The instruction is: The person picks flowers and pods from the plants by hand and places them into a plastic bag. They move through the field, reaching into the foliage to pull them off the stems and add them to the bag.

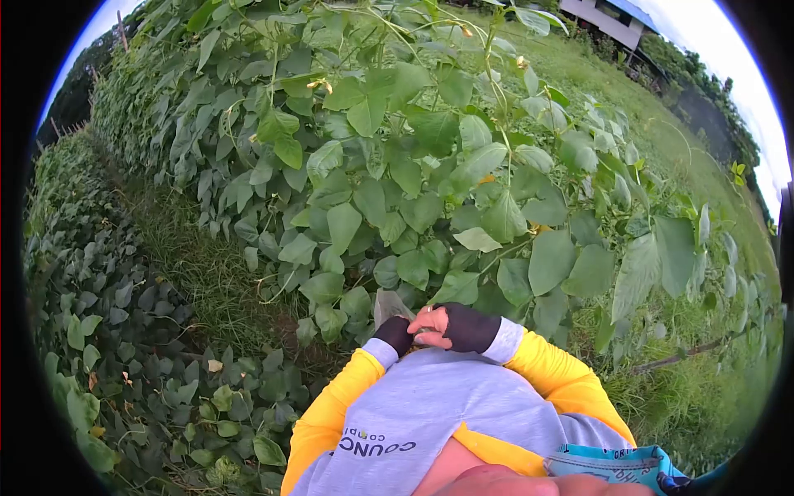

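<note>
My left hand (pixel 397 334), in a black fingerless glove, is in front of my belly. Its fingers are mostly hidden, but it seems closed on a translucent plastic bag (pixel 390 306) that sticks up just beyond it. Close against it, my right hand (pixel 442 326) wears the same kind of black glove, with bare fingers bent and pressed together toward the left hand. Whatever lies between those fingertips is too small and covered to make out. Leafy bean-like vines (pixel 413 182) rise directly in front of both hands.
A second row of low vines (pixel 107 298) runs along the left, with a grassy strip (pixel 198 256) between. Thin stems and pale yellow flowers (pixel 321 85) show in the foliage. A turquoise printed cloth (pixel 612 463) is at lower right, and a building (pixel 608 25) stands far behind.
</note>
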`<state>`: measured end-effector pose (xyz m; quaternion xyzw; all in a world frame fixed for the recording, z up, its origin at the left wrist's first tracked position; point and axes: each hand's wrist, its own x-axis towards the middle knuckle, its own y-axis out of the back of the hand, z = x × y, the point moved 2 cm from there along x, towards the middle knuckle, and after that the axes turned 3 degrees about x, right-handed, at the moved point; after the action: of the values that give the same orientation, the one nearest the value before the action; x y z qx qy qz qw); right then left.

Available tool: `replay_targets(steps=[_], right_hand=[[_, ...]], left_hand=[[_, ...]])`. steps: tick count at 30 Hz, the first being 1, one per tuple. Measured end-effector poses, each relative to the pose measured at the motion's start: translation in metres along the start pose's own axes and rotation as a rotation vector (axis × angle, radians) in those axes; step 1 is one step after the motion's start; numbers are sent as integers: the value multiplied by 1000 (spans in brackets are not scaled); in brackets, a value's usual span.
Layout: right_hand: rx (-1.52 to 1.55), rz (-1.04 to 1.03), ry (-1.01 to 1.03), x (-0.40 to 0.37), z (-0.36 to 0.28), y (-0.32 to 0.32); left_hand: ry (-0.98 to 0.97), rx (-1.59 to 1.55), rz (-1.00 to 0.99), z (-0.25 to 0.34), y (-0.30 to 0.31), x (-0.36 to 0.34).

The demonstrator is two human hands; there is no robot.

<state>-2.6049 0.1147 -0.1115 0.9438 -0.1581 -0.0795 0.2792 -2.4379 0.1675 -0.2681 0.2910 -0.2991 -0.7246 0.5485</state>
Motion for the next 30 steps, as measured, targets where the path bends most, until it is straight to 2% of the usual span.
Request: replay_targets(steps=[2,6,8,12,16,18,22,23,27,30], right_hand=[[49,25,108,13,-59,36],[53,294,376,29,-144,97],[-61,452,365,40,-167,121],[45,668,183,97,-168,148],[89,786,206,187,-135,179],[-33,892,323,239,-103,201],[-496,1143,200,297,-85,213],[-592,1191,168,305,-83,214],[-415,1203,122,324,-70,226],[-372,1253,185,326,-65,232]], left_hand=[[39,49,-18,-16,10,2],[65,188,-29,-47,41,-1],[86,224,-26,-62,55,-7],[130,257,-1,-87,83,-26],[129,196,122,-115,98,-50],[88,123,217,-133,104,-62],[113,-14,365,-143,130,-92],[174,-13,351,-137,141,-101],[185,-53,514,-148,151,-127],[123,-131,652,-152,155,-138]])
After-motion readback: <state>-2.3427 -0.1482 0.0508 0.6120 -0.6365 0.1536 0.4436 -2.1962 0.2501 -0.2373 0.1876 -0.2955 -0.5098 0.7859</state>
